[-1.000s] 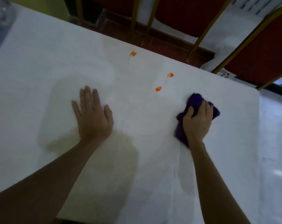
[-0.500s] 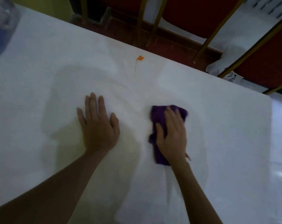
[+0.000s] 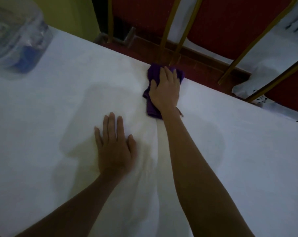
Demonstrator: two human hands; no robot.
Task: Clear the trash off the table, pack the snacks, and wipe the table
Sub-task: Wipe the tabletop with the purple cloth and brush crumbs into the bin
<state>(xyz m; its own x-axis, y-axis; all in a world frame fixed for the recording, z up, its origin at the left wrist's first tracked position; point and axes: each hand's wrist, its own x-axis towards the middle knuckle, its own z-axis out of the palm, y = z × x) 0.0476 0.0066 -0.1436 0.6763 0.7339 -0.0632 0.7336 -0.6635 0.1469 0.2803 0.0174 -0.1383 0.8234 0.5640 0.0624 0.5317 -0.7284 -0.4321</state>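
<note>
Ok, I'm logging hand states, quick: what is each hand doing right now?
Left hand: open, flat on the table.
Right hand: open, pressing the cloth flat at the table's far edge.

Counter (image 3: 230,151): matt white cloth covering, creased. Wiping rag (image 3: 151,106): purple, soft matt fabric. Bag (image 3: 16,36), far left corner: clear glossy plastic, crinkled. Chairs (image 3: 213,23) behind: red woven upholstery, glossy gold metal frames (image 3: 167,29).
</note>
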